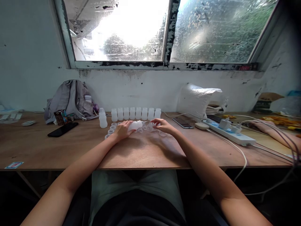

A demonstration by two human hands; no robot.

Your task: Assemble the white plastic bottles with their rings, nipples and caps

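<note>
Far out to the left of the hands, a grey backpack (pixel 70 99) slumps against the wall, with a small carton (pixel 60 117) and a black phone (pixel 62 129) lying flat on the desk (pixel 35 147) in front of it. Nearer in, one capped bottle (pixel 102 118) stands alone, and a row of bottles (pixel 135 113) lines up just beyond the hands, upright and close together, seemingly so each is easy to reach. Small white rings (pixel 111 129) lie beside the left hand (pixel 122 130), which is closed around a white bottle (pixel 135 125) lying on its side, its mouth turned toward the right hand, likely to bring it within reach of that hand. The right hand (pixel 164 126) rests just beside it, fingers curled down over small clear pieces (pixel 150 126); whether it grips one I cannot tell. To the right of the hands lie a second phone (pixel 182 122), a white bag (pixel 199 99) and a power strip (pixel 229 132) with cables. At the far right, another person's arm (pixel 277 135) rests on the desk.
</note>
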